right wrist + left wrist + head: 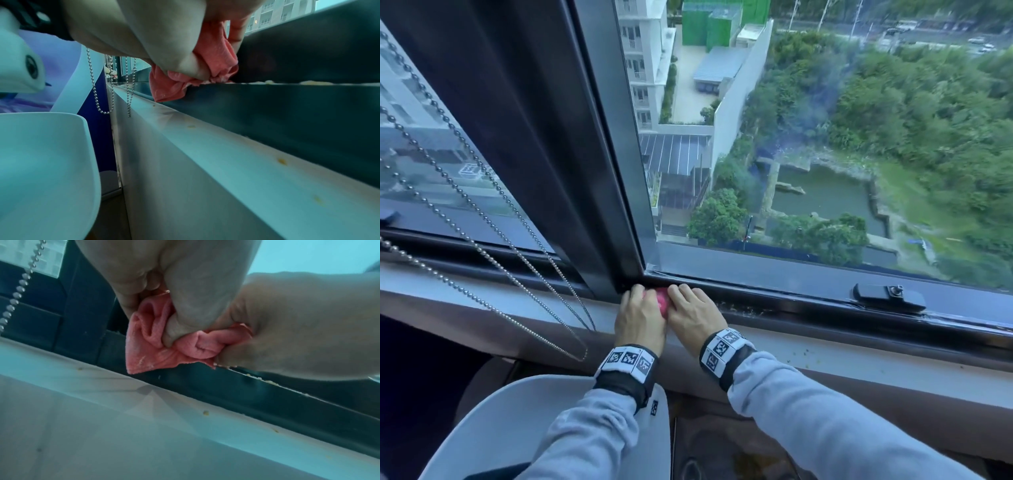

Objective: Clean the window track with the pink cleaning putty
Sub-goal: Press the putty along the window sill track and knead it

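A soft pink putty [663,302] wad, folded and wrinkled, sits at the left end of the dark window track [808,310], beside the vertical frame post. Both hands hold it together. My left hand [639,313] pinches its left side, thumb pressed into the folds of the putty [164,344]. My right hand [693,313] grips its right side and pushes the putty [209,65] down against the track's edge. Yellowish crumbs [314,82] lie along the track lip to the right of the hands.
A black window latch [887,295] sits on the track at right. Bead chains [493,260] hang over the sill at left. The pale sill [859,356] carries scattered crumbs. A white chair [517,421] stands below my arms.
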